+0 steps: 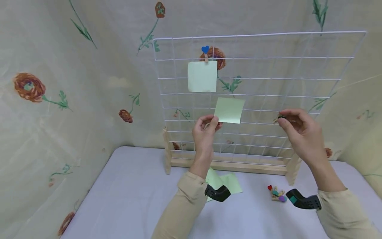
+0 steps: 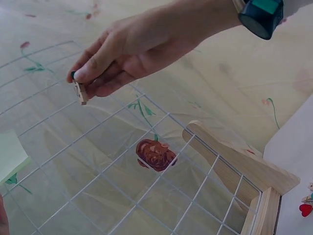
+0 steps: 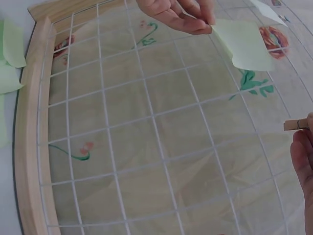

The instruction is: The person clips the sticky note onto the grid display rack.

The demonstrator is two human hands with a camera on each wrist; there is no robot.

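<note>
My left hand (image 1: 205,132) pinches a light green paper note (image 1: 229,110) by its lower left corner, in front of the white wire grid (image 1: 262,96). My right hand (image 1: 304,132) holds a small wooden clothespin (image 2: 80,92) between thumb and fingers, off to the right of the note. In the right wrist view the clothespin (image 3: 295,125) points its bare wooden end toward the grid. Another green note (image 1: 202,77) hangs higher on the grid, held by a clothespin with a blue heart (image 1: 205,49).
More green notes (image 1: 231,183) lie on the white table (image 1: 134,199) below the grid. Several decorated clothespins (image 1: 278,194) sit in a pile at the right. Wooden feet and a wooden bar (image 1: 238,167) support the grid. Behind hangs a flower-printed cloth (image 1: 89,116).
</note>
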